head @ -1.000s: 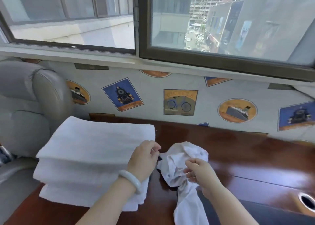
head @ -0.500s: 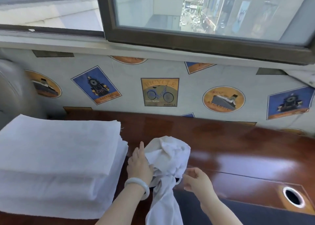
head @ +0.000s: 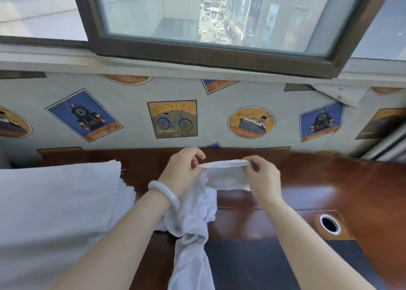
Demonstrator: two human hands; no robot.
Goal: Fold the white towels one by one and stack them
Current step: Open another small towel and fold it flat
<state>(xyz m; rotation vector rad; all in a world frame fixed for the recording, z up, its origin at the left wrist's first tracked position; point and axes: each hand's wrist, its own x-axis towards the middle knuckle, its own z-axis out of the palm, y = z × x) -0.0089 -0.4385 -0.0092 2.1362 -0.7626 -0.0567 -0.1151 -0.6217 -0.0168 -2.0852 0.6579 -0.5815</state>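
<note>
In the head view, your left hand (head: 182, 171) and right hand (head: 263, 177) each pinch one end of the top edge of a white towel (head: 226, 177). Fingers and thumb are closed on the cloth, and the edge is drawn taut between your hands above the wooden table (head: 329, 186). The rest of the towel hangs crumpled under your left wrist, which wears a pale bracelet (head: 164, 194), and trails toward you. Just beside it on your left, the stack of folded towels (head: 55, 201) sits on the table. On your right are a round cable hole (head: 329, 223) and a dark mat (head: 263, 265)
</note>
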